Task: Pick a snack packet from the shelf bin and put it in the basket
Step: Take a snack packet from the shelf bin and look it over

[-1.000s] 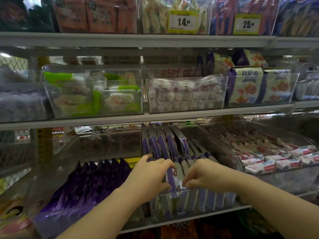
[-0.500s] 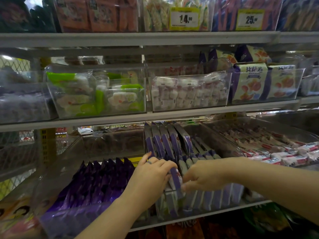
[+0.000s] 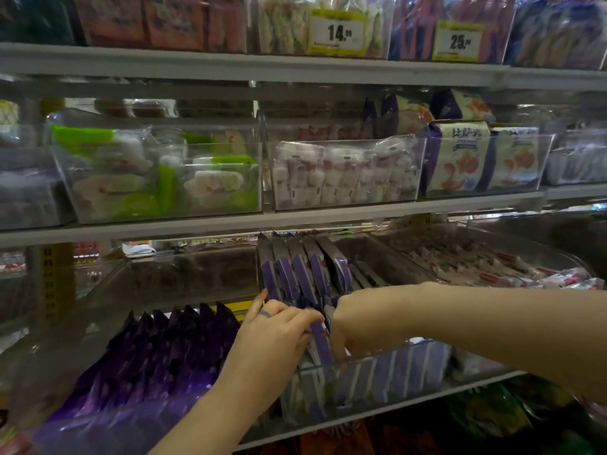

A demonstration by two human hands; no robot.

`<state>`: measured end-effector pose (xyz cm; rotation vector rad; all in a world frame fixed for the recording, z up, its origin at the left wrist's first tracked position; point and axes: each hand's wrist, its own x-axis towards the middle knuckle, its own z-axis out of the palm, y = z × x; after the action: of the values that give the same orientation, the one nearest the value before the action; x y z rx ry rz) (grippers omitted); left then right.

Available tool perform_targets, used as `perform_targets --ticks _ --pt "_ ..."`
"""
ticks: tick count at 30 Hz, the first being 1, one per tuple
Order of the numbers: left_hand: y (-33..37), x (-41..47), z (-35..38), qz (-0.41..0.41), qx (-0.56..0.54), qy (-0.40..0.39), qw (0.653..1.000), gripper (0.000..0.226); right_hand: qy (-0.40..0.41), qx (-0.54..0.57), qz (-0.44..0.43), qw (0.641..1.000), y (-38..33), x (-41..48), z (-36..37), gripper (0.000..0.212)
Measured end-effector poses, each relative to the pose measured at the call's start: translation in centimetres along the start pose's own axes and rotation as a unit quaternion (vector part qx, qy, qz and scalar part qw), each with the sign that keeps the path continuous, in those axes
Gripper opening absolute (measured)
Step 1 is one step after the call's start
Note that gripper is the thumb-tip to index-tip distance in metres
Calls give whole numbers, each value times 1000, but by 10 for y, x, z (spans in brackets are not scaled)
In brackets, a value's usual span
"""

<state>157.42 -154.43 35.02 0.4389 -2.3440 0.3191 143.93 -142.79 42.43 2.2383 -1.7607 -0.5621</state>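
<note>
One packet (image 3: 320, 343) in the lower-centre bin (image 3: 422, 343) is pinched between left hand (image 3: 272, 336) and right hand (image 3: 349, 325), the latter now dug deeper, so lift-out looks imminent.

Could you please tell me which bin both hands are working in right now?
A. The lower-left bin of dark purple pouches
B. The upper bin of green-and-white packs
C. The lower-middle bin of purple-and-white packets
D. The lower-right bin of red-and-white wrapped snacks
C: the left hand and the right hand meet over the clear middle bin, with their fingers closed on one upright purple-and-white packet near its front.
</note>
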Motion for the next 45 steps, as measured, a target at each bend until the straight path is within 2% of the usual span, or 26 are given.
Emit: perform_targets --ticks 4,7,11,15,17,19,22,25,27,28,29,30,31,32,33,34,36,39,41,43,45 --pt "1 -1 -1 3 -2 3 1000 34 71 3 -6 997 4 -2 13 18" --pt "2 -1 -1 6 -15 12 1000 35 171 124 69 975 16 -10 27 17" --pt "0 -4 -1 19 1 13 1000 35 307 261 137 905 17 -18 33 24" --pt "2 -2 -8 10 3 -11 1000 40 443 363 155 805 13 -30 24 23" --pt "5 -2 -12 -6 0 -25 1000 41 478 400 162 765 10 -41 20 22" --pt "10 -4 -17 -28 -10 -37 999 43 499 415 172 741 4 -53 22 22" --pt "22 -15 -26 -46 -24 -4 999 42 532 436 181 703 -15 -71 31 24" --pt "40 -38 -37 -69 -141 109 982 26 574 472 164 649 -43 -85 44 28" --pt "52 -55 -44 -125 -259 134 948 15 600 480 137 625 -68 -90 53 34" --pt "59 -64 -47 -168 -320 120 925 19 606 486 120 617 -82 -92 59 36" --pt "66 -73 -49 -222 -389 79 891 25 608 496 102 611 -97 -93 64 37" --pt "72 -83 -50 -280 -463 20 840 31 606 505 87 608 -112 -93 71 38" --pt "77 -93 -50 -331 -541 -44 772 38 599 513 78 610 -127 -92 80 38" --pt "81 -106 -50 -361 -609 -93 700 46 588 521 73 615 -141 -90 89 38" --pt "84 -119 -46 -364 -658 -113 649 52 573 534 65 619 -154 -87 101 36" --pt "86 -134 -40 -354 -692 -113 618 54 556 553 57 618 -167 -84 114 32" --pt "89 -164 -28 -345 -716 -86 601 41 524 599 53 602 -188 -79 139 21" --pt "91 -203 -11 -371 -695 -79 610 32 478 657 116 571 -209 -71 165 9" --pt "90 -225 -2 -368 -685 -108 619 36 407 705 185 551 -215 -62 174 26" --pt "92 -241 7 -355 -662 -149 644 42 316 773 220 504 -218 -51 178 43" --pt "98 -252 17 -350 -657 -163 647 44 273 812 232 460 -221 -43 180 45"
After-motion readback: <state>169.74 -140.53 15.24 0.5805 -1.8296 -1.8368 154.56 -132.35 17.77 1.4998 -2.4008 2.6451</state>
